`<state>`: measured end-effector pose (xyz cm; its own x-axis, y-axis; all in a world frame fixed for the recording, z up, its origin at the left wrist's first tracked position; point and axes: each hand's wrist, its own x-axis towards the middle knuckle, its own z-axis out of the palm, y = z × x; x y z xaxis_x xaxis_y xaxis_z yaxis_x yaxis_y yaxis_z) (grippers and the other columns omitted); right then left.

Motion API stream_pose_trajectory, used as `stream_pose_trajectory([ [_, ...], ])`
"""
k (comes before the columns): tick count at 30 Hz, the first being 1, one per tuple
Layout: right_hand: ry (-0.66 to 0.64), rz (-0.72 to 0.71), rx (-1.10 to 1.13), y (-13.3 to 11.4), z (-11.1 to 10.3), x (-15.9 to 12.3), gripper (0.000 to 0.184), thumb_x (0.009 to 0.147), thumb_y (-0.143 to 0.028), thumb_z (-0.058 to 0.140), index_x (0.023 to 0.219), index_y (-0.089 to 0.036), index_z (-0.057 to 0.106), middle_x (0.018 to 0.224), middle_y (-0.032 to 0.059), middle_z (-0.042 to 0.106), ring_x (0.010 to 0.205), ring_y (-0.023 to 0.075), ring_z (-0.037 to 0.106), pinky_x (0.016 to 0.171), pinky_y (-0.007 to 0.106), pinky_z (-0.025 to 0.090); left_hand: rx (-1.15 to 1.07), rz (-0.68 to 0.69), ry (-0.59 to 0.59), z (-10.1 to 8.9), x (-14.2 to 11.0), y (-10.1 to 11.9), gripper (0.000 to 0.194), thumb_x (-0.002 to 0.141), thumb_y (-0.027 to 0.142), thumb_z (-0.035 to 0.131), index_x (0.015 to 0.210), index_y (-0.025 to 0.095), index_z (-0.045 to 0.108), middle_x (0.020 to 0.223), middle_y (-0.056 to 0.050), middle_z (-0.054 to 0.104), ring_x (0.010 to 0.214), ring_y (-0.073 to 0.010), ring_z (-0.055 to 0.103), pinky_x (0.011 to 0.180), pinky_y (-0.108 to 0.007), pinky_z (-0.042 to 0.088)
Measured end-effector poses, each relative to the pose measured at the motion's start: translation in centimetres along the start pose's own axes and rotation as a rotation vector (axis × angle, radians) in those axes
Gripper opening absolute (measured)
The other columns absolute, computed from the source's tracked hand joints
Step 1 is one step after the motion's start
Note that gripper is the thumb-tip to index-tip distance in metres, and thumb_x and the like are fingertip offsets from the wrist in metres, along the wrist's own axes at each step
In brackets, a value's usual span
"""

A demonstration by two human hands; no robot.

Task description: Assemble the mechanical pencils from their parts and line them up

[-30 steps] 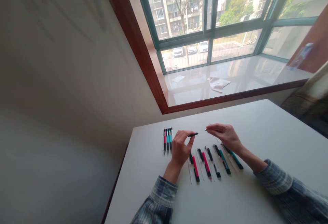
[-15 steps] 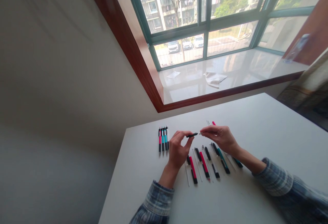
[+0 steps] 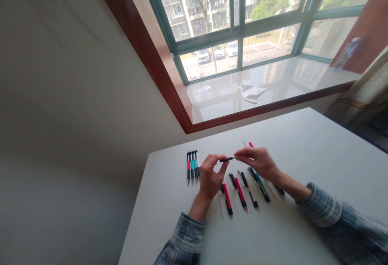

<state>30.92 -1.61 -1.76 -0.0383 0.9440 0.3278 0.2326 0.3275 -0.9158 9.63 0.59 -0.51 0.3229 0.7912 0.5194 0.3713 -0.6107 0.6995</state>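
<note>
My left hand [image 3: 210,180] pinches a short black pen grip [image 3: 226,160] between thumb and fingertips, above the table. Opposite it, my right hand [image 3: 260,162] is closed on a small silvery pen tip [image 3: 234,157], which meets the right end of the grip; whether it sits inside cannot be made out. Below the hands lie separated pen parts: a red barrel [image 3: 227,196], another red barrel [image 3: 240,190], a teal barrel [image 3: 263,188], black grips and thin white refills. Left of my left hand, several whole pens [image 3: 192,166] stand in a neat row, tips toward me.
The white table [image 3: 163,200] reaches to the wall below the window. More parts, with a red piece [image 3: 251,144], lie partly hidden behind my right hand. On the sill are a white cloth [image 3: 252,93] and a clear bottle [image 3: 346,55]. A curtain [image 3: 348,102] hangs at right.
My right hand has moved slightly left, bringing the pen tip against the black grip, closing the small gap between them. My left hand holds its place. The view has shifted a little.
</note>
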Motion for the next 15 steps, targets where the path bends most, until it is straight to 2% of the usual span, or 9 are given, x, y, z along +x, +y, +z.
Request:
stream_pose_trajectory([
  [8,-0.056,-0.045,-0.172,-0.7,-0.4,-0.1,0.018,0.097,-0.039,0.068,0.100,-0.025,0.078,0.090,0.0014,0.081,0.077,0.0188,0.074,0.073,0.029,0.058,-0.004,0.011,0.008,-0.1,-0.1,0.3,0.007,0.091,0.019,0.072,0.097,0.024,0.073,0.092,-0.002,0.077,0.086,-0.0190,0.067,0.075,-0.033,0.052],
  [15,-0.148,-0.108,-0.300,-1.0,-0.6,-0.2,0.032,0.105,-0.042,0.053,0.090,-0.022,0.072,0.082,0.0024,0.076,0.074,0.0176,0.069,0.071,0.030,0.051,-0.020,0.019,-0.021,0.0,-0.2,0.2,0.007,0.093,0.020,0.071,0.099,0.024,0.074,0.094,-0.003,0.077,0.089,-0.0191,0.068,0.080,-0.035,0.054],
])
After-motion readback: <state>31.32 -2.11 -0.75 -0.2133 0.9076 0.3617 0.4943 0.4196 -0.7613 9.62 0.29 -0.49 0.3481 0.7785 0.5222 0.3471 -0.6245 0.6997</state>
